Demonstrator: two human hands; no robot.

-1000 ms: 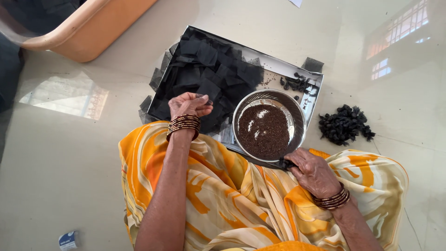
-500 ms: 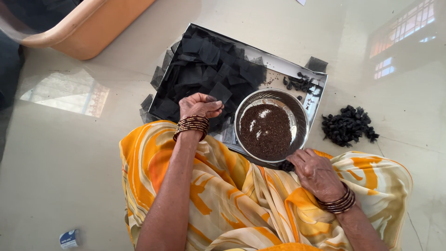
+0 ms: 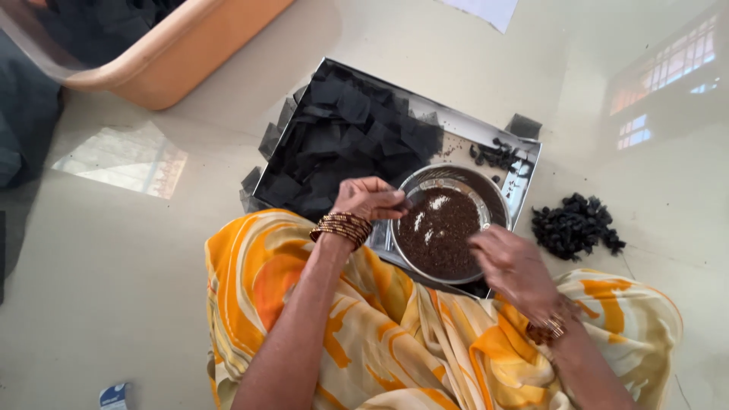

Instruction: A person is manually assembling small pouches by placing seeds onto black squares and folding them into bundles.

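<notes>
Two bare hands work over a steel tray [image 3: 524, 163] on the pale floor. From the head view, the left hand [image 3: 370, 199] pinches a small black cloth square [image 3: 402, 203] between closed fingers, just beside the round steel bowl of dark seeds [image 3: 444, 228]. Blurred, the right hand [image 3: 512, 262] hovers at the bowl's near rim; its fingers' state is unclear. Black squares [image 3: 342, 144] fill the tray, and dark tied bundles [image 3: 575, 225] lie on the floor to its right.

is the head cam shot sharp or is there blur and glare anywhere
Head view: the right hand is smeared by motion blur over the rim of the round metal bowl; the left hand and the black squares in the steel tray look sharp; window reflections glare off the glossy floor at upper right, with another bright patch at left; the orange tub looks soft at the frame edge.
</notes>
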